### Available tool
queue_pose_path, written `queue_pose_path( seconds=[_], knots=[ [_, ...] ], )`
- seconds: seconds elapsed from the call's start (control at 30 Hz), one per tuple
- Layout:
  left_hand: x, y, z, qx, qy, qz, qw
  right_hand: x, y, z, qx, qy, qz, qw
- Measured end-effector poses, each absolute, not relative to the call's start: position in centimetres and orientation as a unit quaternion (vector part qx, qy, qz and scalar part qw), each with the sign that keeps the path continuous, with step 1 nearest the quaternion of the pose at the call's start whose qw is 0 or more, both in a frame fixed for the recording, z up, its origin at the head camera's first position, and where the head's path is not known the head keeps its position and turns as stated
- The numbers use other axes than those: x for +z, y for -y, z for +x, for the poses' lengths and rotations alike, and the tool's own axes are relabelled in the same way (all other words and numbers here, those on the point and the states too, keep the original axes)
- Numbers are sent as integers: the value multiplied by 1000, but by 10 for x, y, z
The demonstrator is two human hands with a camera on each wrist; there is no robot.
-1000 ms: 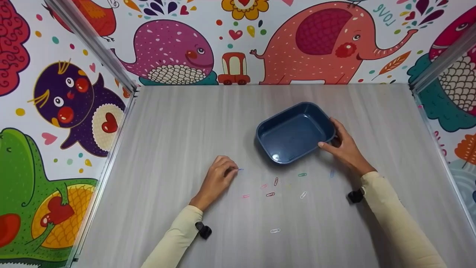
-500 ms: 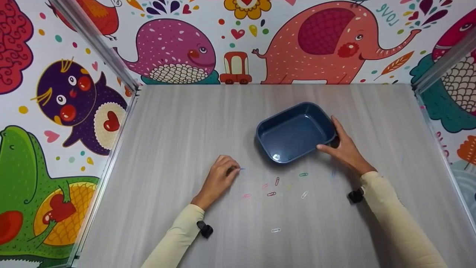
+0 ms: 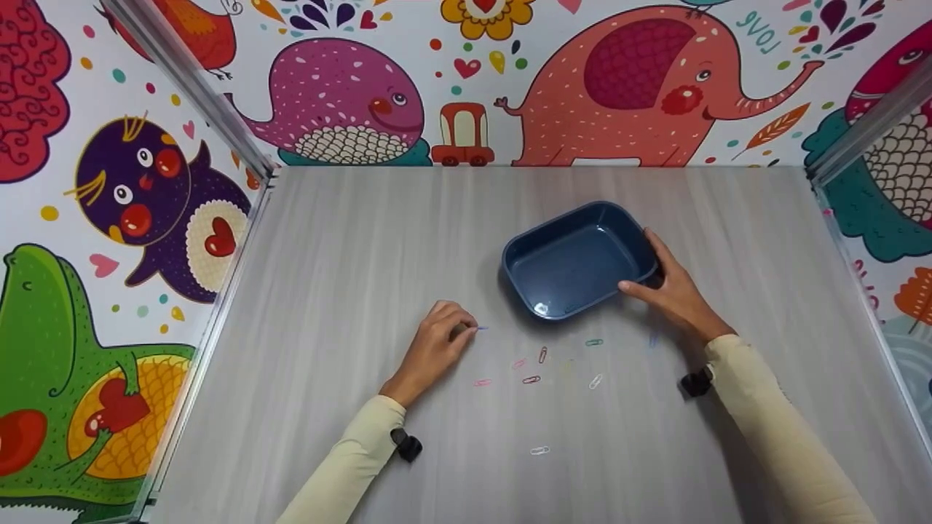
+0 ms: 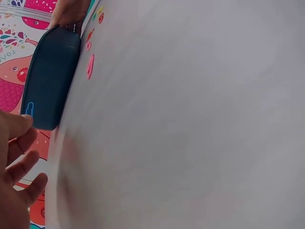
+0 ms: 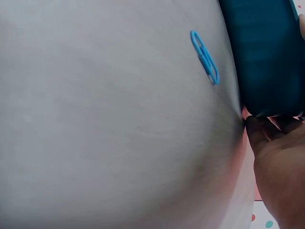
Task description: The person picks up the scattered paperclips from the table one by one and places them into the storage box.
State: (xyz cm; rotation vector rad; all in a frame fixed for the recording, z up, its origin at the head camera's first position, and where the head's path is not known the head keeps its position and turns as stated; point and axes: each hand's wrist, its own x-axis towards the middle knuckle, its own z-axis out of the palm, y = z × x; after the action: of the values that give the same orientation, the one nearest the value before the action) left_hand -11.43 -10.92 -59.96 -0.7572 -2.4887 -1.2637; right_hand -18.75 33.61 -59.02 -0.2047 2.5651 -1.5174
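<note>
My left hand [image 3: 429,351] pinches a blue paper clip [image 3: 482,328] between thumb and finger, left of the container. In the left wrist view the same paper clip [image 4: 30,109] sticks up from the fingertips, its other fingers loosely bent. A dark blue rectangular container [image 3: 575,266] stands at an angle, with nothing seen inside. My right hand [image 3: 677,295] grips its right end, thumb at the front rim and fingers round the far side. In the right wrist view fingertips touch the container's end [image 5: 269,62]. A light blue paper clip [image 5: 205,57] lies close by.
Several paper clips lie loose in front of the container, among them a green one [image 3: 595,342], a dark red one [image 3: 531,380], a pink one [image 3: 483,382] and a white one [image 3: 539,450]. Cartoon-printed walls [image 3: 466,80] border the grey table [image 3: 349,240].
My left hand has moved slightly right, toward the container, with the blue paper clip in its pinch. My right hand and the container stay nearly still.
</note>
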Motion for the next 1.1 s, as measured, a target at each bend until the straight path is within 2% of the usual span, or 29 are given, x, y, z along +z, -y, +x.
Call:
queue_pose_path(
  seconds=[0.73, 1.1],
  knots=[
    [-578, 88, -125, -475, 830, -264, 127, -581, -335, -182, -494, -861, -44, 110],
    [-556, 65, -141, -456, 835, -291, 105, -583, -336, -181, -505, -856, -60, 90]
  ],
)
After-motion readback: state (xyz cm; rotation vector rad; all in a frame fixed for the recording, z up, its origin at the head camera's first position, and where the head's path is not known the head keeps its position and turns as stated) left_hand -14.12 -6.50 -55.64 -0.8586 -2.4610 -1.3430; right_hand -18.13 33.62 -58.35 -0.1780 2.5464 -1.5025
